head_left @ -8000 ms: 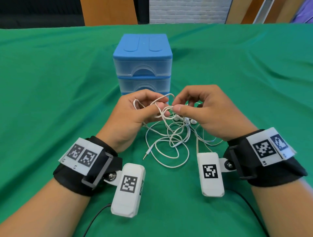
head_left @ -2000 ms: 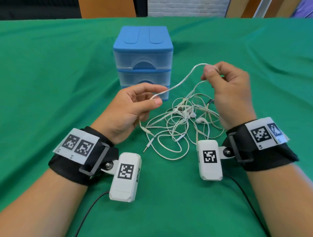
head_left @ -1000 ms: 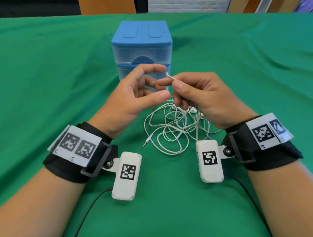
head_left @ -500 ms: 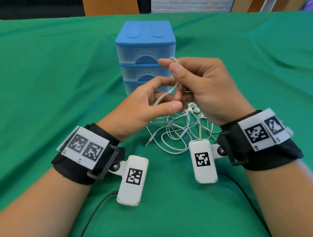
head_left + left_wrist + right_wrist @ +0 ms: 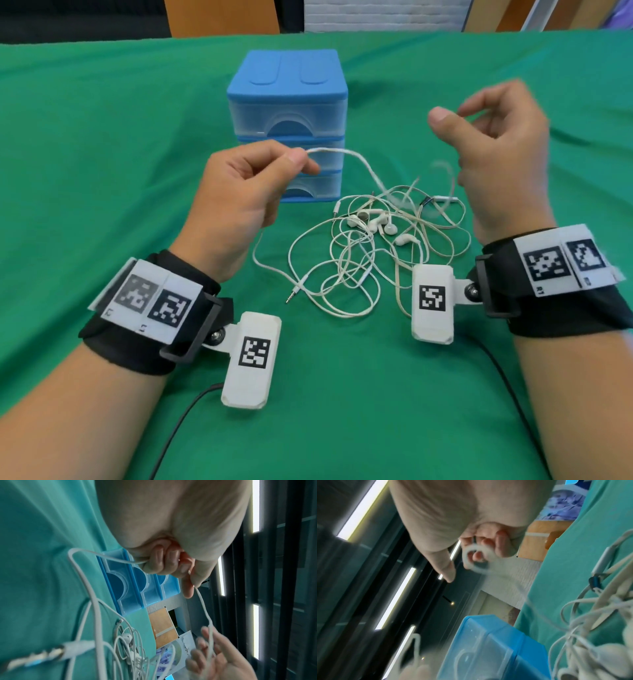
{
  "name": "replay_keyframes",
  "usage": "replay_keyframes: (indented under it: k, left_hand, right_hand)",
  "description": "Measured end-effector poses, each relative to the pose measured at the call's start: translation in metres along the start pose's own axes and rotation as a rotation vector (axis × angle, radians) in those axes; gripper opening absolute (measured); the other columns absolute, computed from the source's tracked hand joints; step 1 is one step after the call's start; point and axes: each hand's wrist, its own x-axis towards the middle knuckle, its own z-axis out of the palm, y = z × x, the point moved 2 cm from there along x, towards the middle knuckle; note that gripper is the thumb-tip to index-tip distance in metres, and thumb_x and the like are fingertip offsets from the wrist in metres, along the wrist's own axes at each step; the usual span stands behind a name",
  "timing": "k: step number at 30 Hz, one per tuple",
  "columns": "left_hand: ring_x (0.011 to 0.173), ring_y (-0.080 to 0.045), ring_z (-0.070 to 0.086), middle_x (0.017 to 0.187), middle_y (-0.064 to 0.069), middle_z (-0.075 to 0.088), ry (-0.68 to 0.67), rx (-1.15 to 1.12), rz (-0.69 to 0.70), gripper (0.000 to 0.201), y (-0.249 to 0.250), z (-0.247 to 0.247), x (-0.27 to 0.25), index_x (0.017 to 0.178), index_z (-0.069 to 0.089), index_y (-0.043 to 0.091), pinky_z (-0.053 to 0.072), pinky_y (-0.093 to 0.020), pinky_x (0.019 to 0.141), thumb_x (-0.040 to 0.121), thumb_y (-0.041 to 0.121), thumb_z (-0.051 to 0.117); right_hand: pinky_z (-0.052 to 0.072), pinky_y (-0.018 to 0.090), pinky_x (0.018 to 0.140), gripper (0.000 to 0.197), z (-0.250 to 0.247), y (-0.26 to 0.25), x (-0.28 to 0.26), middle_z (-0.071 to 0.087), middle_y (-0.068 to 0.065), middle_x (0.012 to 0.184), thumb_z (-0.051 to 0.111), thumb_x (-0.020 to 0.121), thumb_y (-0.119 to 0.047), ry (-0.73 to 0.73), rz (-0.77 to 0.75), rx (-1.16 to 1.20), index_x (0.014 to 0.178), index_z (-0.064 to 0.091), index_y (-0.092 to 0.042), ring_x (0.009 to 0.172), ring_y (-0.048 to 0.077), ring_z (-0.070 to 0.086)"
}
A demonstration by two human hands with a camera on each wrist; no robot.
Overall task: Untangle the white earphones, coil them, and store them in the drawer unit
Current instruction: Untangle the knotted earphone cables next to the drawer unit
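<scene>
The untangling step is in hand: the left hand pinches one strand of the white earphones, and the right hand, raised well apart from it, has a blurred loop round its curled fingers. Most of the cord lies in a loose knot on the green bench, just before the blue drawer unit, whose drawers look closed. I think the next move must draw this strand free of the knot before any coiling.

Green cloth over the tabletop, plain. Drawer unit: solid blue top and frame bands, clear frosted drawer fronts. Earphones: white cable and buds, silver plug tip, one small dark blue clip. Wrist straps: black, bearing white tags printed with black-and-white square codes. Camera housings: white, each with one black square code. Trailing leads: black.
</scene>
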Motion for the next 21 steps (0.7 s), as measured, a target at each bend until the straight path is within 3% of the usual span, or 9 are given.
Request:
replay_keyframes:
  k: [2,4,6,8,11,15,17,19,21]
  left_hand:
    - [0.045,-0.015,0.018,0.047,0.008,0.030,-0.025,0.064,0.024,0.019,0.000,0.004,-0.002,0.091,0.076,0.007,0.017,-0.020,0.045,0.097,0.019,0.063]
    - [0.045,-0.013,0.020,0.045,0.011,0.035,-0.045,0.102,0.045,0.016,0.001,0.007,-0.003,0.090,0.076,0.007,0.018,-0.020,0.045,0.096,0.017,0.065]
    - [0.043,-0.010,0.022,0.045,0.011,0.036,-0.070,0.094,0.053,0.016,0.002,0.010,-0.004,0.082,0.074,0.010,0.019,-0.020,0.044,0.095,0.017,0.067]
    - [0.042,-0.010,0.021,0.047,0.006,0.035,-0.081,0.048,0.035,0.020,0.002,0.010,-0.003,0.075,0.071,0.012,0.018,-0.020,0.044,0.093,0.019,0.067]
    - [0.042,-0.012,0.020,0.046,0.004,0.034,-0.063,0.005,0.008,0.025,0.001,0.005,-0.001,0.071,0.068,0.013,0.018,-0.019,0.044,0.094,0.022,0.066]
    - [0.041,-0.009,0.017,0.045,0.010,0.029,0.003,-0.051,-0.020,0.027,0.001,-0.005,0.003,0.071,0.062,0.015,0.015,-0.020,0.043,0.097,0.024,0.061]
    - [0.040,-0.007,0.016,0.044,0.012,0.028,0.041,-0.097,-0.029,0.028,0.001,-0.011,0.005,0.073,0.059,0.014,0.015,-0.019,0.042,0.099,0.022,0.059]
    - [0.041,-0.008,0.014,0.045,0.012,0.027,0.073,-0.124,-0.026,0.028,0.001,-0.015,0.006,0.074,0.059,0.014,0.014,-0.020,0.042,0.101,0.021,0.056]
    - [0.043,-0.011,0.012,0.049,0.010,0.024,0.086,-0.142,-0.020,0.026,0.002,-0.017,0.006,0.077,0.060,0.014,0.013,-0.022,0.042,0.102,0.021,0.055]
  right_hand:
    - [0.037,0.035,0.052,0.026,0.008,-0.015,-0.010,0.056,-0.009,0.081,0.074,0.083,-0.031,-0.126,-0.178,0.011,0.100,0.064,-0.015,0.063,0.016,0.044]
    - [0.036,0.035,0.049,0.026,0.020,-0.028,-0.024,0.064,-0.002,0.087,0.074,0.086,-0.026,-0.332,-0.302,0.007,0.106,0.069,-0.011,0.055,0.023,0.042]
    - [0.037,0.032,0.049,0.024,0.033,-0.034,-0.032,0.067,0.000,0.078,0.075,0.086,-0.032,-0.545,-0.341,-0.076,0.101,0.074,-0.013,0.051,0.024,0.046]
    - [0.034,0.028,0.048,0.023,0.040,-0.033,-0.035,0.060,0.002,0.060,0.072,0.089,-0.034,-0.624,-0.357,-0.143,0.090,0.077,-0.012,0.048,0.016,0.044]
    - [0.024,0.022,0.049,0.024,0.033,-0.025,-0.026,0.045,0.000,0.051,0.067,0.094,-0.023,-0.468,-0.321,-0.065,0.082,0.075,-0.005,0.049,0.007,0.032]
    - [0.030,0.036,0.053,0.021,0.003,0.005,0.006,0.046,-0.012,0.051,0.069,0.088,-0.032,-0.001,-0.128,0.062,0.069,0.071,-0.021,0.053,0.016,0.035]
    - [0.032,0.037,0.059,0.025,-0.015,0.019,0.019,0.046,-0.011,0.052,0.068,0.083,-0.039,0.198,-0.009,0.137,0.063,0.070,-0.024,0.057,0.018,0.036]
    - [0.034,0.037,0.059,0.024,-0.029,0.030,0.026,0.048,-0.008,0.054,0.066,0.081,-0.042,0.292,0.047,0.153,0.064,0.070,-0.025,0.057,0.019,0.038]
    - [0.039,0.035,0.059,0.014,-0.030,0.033,0.026,0.056,-0.006,0.062,0.067,0.079,-0.036,0.276,0.039,0.100,0.073,0.072,-0.024,0.059,0.018,0.046]
